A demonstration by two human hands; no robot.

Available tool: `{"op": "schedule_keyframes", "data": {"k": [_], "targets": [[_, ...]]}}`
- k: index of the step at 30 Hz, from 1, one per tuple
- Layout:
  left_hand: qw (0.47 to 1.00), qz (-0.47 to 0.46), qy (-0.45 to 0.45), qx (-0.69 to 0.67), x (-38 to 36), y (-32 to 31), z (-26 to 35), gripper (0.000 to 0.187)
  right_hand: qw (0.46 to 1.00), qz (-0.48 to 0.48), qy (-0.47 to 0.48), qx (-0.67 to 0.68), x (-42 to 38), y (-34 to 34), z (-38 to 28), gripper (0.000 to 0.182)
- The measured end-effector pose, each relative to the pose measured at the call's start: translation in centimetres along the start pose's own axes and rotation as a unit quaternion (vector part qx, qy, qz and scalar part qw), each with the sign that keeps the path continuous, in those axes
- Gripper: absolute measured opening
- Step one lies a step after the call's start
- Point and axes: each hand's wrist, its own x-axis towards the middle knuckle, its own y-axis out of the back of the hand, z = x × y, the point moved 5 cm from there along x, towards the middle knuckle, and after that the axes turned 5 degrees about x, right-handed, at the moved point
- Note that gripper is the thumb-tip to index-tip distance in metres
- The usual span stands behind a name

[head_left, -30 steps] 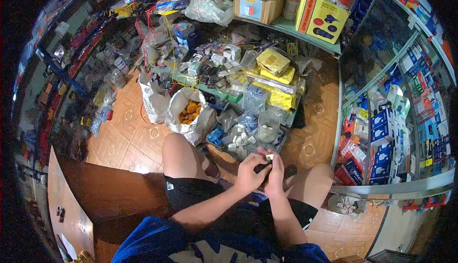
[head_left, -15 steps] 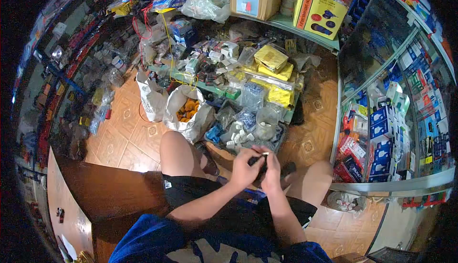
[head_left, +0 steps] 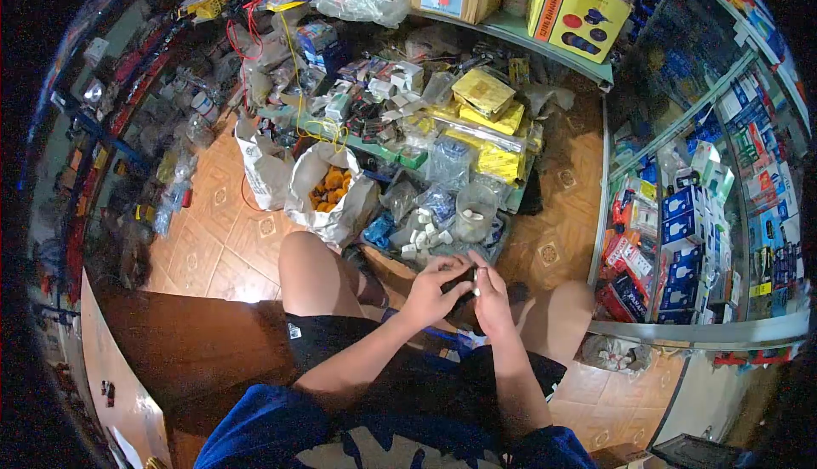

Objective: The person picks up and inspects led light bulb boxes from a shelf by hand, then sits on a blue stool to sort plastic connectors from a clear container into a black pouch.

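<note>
My left hand [head_left: 431,292] and my right hand [head_left: 493,299] are close together above my lap, fingers curled toward each other. Between them is a dark object [head_left: 464,301], mostly covered by the fingers. A small white piece [head_left: 477,292] shows at my right hand's fingers. Just beyond the hands, several white pieces [head_left: 423,235] lie on a tray beside a clear plastic container [head_left: 473,215], which has white pieces in it. An open white sack [head_left: 348,212] to the left holds orange pieces [head_left: 330,189].
Yellow packages [head_left: 500,163] and small boxes crowd the low table ahead. A second white sack [head_left: 262,167] stands on the tiled floor. A glass display case [head_left: 681,330] is at the right, a wooden panel [head_left: 213,333] at the left.
Both hands have shifted slightly, and the fingers have changed position around the dark object. The white piece now sits lower, at the right hand's fingers. The camera view has shifted slightly.
</note>
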Motion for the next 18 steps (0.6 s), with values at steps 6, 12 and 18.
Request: {"op": "schedule_keyframes", "data": {"k": [6, 12, 18], "targets": [[0.998, 0.025, 0.061, 0.02, 2.1, 1.5, -1.6, 0.032, 0.979, -0.069, -0.097, -0.167, 2.1, -1.3, -1.9, 0.042], [0.963, 0.217, 0.152, 0.051, 4.1, 4.4, -6.7, 0.026, 0.963, -0.109, -0.056, -0.242, 11.1, 4.0, -1.3, 0.031], [0.914, 0.269, 0.302, 0.035, 3.9, 5.5, -13.6, 0.033, 0.778, -0.039, 0.174, -0.602, 19.6, 6.3, -1.0, 0.023]]}}
